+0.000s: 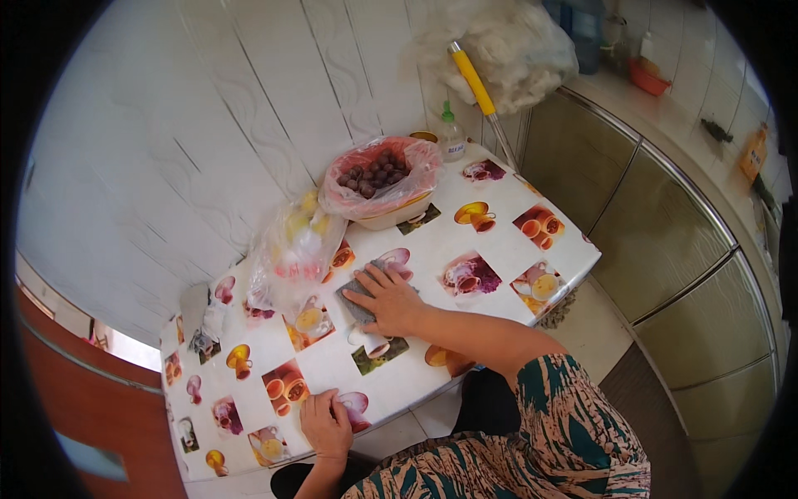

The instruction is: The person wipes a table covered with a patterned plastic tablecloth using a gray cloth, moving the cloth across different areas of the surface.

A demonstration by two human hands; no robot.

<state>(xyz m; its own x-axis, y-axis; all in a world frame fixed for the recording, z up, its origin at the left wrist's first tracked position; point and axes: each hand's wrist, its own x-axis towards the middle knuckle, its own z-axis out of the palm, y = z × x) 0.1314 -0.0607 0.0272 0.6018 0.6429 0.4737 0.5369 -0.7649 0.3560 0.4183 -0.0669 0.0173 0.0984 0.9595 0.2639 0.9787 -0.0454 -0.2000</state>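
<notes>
My right hand lies spread over a folded grey cloth on the table, its fingers stretched out and pressing the cloth flat. Beneath is a white tablecloth printed with coffee cups and saucers. Near the table's front edge rests my left hand, empty, with its fingers loosely extended on the tablecloth and the thumb apart. Just beyond the right hand sits a clear plastic bag with yellowish and whitish things in it. Behind that bag stands a pale basin lined with a pinkish bag, holding several dark round fruits.
A clear bottle with a green nozzle stands at the table's far corner. Behind it are a yellow-handled pole and a big bag of whitish fluff. Crumpled plastic lies at the left. Cabinets line the right.
</notes>
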